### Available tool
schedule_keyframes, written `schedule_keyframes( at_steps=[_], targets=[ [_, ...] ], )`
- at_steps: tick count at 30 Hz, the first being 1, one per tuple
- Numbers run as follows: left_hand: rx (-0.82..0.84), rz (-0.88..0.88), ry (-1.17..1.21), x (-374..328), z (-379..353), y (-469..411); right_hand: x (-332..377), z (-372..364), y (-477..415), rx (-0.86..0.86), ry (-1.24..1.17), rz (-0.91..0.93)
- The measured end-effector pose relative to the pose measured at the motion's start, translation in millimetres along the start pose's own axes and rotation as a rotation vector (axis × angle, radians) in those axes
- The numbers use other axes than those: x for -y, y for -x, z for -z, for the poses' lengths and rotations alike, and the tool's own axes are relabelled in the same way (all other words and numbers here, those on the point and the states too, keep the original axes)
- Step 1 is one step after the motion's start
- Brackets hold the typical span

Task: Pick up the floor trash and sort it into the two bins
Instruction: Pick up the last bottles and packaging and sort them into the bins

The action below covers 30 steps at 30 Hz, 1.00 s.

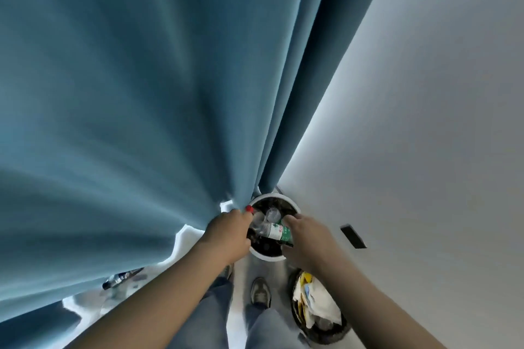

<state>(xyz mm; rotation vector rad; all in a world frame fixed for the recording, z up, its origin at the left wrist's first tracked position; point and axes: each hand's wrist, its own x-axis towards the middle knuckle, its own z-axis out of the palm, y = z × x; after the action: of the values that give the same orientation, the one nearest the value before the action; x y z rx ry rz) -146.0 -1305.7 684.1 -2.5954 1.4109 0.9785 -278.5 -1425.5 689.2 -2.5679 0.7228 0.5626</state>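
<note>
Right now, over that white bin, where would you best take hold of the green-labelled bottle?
Round its labelled middle, from the right, as the right hand does. The green-labelled bottle lies sideways over the white bin, its clear end toward the left hand, which holds a red-capped bottle.

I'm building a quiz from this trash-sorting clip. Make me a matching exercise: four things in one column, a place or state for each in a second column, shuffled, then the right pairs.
Things
1. red-capped bottle
2. green-labelled bottle
3. white-rimmed bin
4. dark bin

Places or states
A. low on the right, holding white paper and yellow scraps
B. gripped by the right hand
C. under both hands, at the foot of the blue curtain
D. gripped by the left hand

Pairs: 1-D, 2-B, 3-C, 4-A
</note>
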Motion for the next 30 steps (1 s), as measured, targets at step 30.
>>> schedule_keyframes(
  at_steps=[30],
  targets=[
    [-0.306,0.944,0.615,112,-161,391,322,-121,123,0.285,0.781,1.022]
  ],
)
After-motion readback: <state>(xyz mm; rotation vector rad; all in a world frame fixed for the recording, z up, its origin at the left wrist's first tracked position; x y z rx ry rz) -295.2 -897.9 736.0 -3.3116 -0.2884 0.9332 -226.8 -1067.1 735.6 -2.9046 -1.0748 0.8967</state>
